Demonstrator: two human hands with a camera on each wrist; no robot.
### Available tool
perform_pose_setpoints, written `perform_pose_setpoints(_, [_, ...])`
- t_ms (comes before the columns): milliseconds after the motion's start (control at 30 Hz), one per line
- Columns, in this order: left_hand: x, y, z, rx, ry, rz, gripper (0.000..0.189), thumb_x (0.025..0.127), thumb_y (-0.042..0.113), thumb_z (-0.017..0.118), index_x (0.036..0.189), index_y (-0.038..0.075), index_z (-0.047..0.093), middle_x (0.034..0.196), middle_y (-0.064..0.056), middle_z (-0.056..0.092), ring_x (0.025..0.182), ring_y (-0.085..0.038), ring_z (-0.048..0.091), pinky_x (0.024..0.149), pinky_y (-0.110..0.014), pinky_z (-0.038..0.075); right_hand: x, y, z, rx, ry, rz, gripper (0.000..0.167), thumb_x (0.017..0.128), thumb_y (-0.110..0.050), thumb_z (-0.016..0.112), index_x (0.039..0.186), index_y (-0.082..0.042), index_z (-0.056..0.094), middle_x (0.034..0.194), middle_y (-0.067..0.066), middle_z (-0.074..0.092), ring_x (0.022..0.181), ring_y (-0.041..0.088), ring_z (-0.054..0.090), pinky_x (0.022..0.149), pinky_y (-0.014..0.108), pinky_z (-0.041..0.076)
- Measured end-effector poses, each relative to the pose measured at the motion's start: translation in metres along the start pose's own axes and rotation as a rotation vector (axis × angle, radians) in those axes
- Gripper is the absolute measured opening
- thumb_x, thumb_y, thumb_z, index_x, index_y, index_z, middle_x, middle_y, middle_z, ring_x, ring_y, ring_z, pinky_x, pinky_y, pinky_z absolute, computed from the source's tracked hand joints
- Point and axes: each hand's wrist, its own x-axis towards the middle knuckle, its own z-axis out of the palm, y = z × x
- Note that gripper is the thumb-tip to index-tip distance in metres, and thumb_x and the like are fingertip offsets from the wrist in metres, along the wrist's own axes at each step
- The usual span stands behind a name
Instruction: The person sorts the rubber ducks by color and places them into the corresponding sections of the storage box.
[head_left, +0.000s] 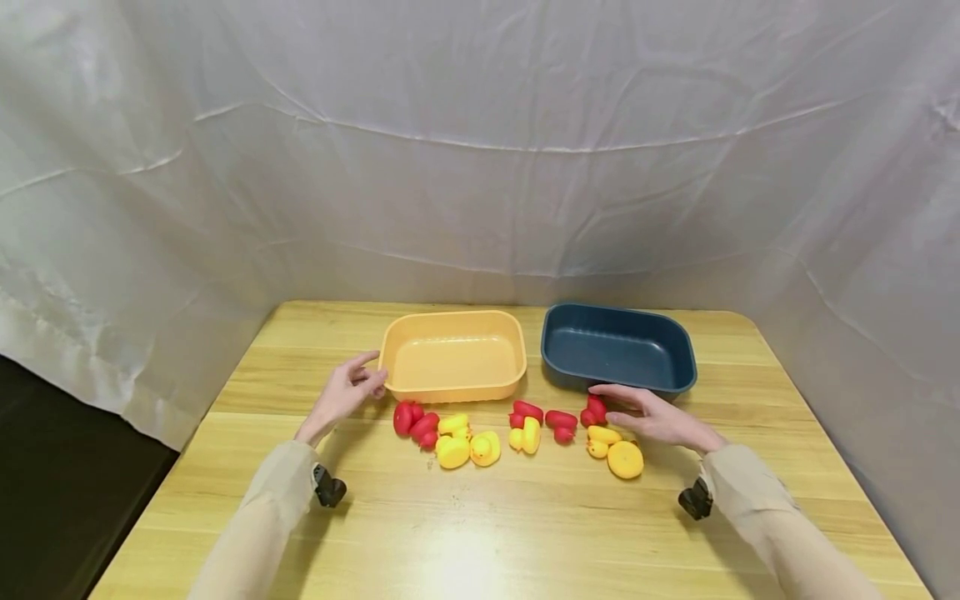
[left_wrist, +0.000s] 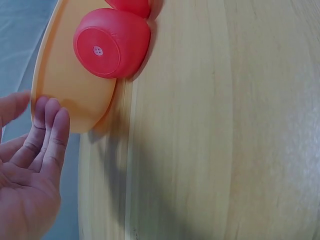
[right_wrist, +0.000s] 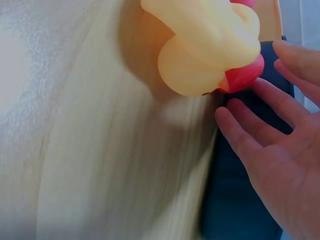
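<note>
My left hand (head_left: pixel 348 392) is at the left end of a shallow orange bin (head_left: pixel 450 392), its loosely straight fingers (left_wrist: pixel 55 130) right at the bin's outer wall and the thumb apart from them. A red rubber duck (left_wrist: pixel 102 47) lies close by in the left wrist view. On the other side, my right hand (head_left: pixel 652 414) spreads before a dark blue bin (head_left: pixel 615 375), fingers and thumb apart around a red rubber duck (head_left: pixel 594 410). In the right wrist view, a yellow rubber duck (right_wrist: pixel 210 35) partly hides the red one near the fingertips.
Several red and yellow ducks lie in front of the bins, including a red duck (head_left: pixel 424 427), a yellow duck (head_left: pixel 485 448) and a yellow duck (head_left: pixel 626 460) lying tipped. Behind the wooden table (head_left: pixel 465 517) hangs a pale curtain (head_left: pixel 480 167).
</note>
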Motion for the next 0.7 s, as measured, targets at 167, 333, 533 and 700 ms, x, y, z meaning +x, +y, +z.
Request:
perform_pose_setpoints(167, [-0.0001, 0.0011, 0.0016, -0.032, -0.006, -0.010, 0.061, 0.101, 0.013, 0.062, 0.150, -0.010, 0.035, 0.101, -0.029, 0.072, 0.078, -0.018, 0.072, 0.076, -0.020, 0.060, 0.0037, 0.0020, 0.0038, -0.035, 0.012, -0.024, 0.043, 0.101, -0.008, 0.058, 0.140, 0.008, 0.051, 0.143, 0.029, 0.054, 0.128, 0.014, 0.055, 0.106, 0.013, 0.044])
perform_pose_setpoints(333, [0.0002, 0.0026, 0.0023, -0.057, -0.002, -0.018, 0.061, 0.100, 0.011, 0.062, 0.150, -0.009, 0.035, 0.100, -0.029, 0.071, 0.079, -0.020, 0.072, 0.076, -0.024, 0.062, 0.0048, -0.0006, 0.0055, -0.092, 0.016, -0.010, 0.042, 0.100, -0.009, 0.059, 0.138, 0.007, 0.054, 0.141, 0.026, 0.058, 0.125, 0.033, 0.056, 0.104, 0.015, 0.046])
perform_pose_setpoints(533, [0.0004, 0.0040, 0.0020, -0.068, -0.006, -0.020, 0.062, 0.100, 0.009, 0.062, 0.151, -0.010, 0.033, 0.100, -0.029, 0.071, 0.078, -0.021, 0.072, 0.076, -0.024, 0.062, 0.0071, -0.0035, 0.0079, -0.159, 0.040, -0.008, 0.041, 0.098, -0.011, 0.064, 0.135, 0.005, 0.058, 0.133, 0.021, 0.064, 0.116, 0.034, 0.060, 0.104, 0.030, 0.052])
perform_pose_setpoints(700, [0.0006, 0.0046, 0.0021, -0.076, -0.009, -0.025, 0.062, 0.100, 0.009, 0.062, 0.151, -0.010, 0.032, 0.099, -0.028, 0.071, 0.078, -0.020, 0.072, 0.075, -0.022, 0.061, 0.0105, -0.0017, 0.0094, -0.177, 0.050, 0.000, 0.041, 0.097, -0.012, 0.066, 0.133, 0.005, 0.059, 0.127, 0.018, 0.068, 0.105, 0.024, 0.063, 0.097, 0.036, 0.056])
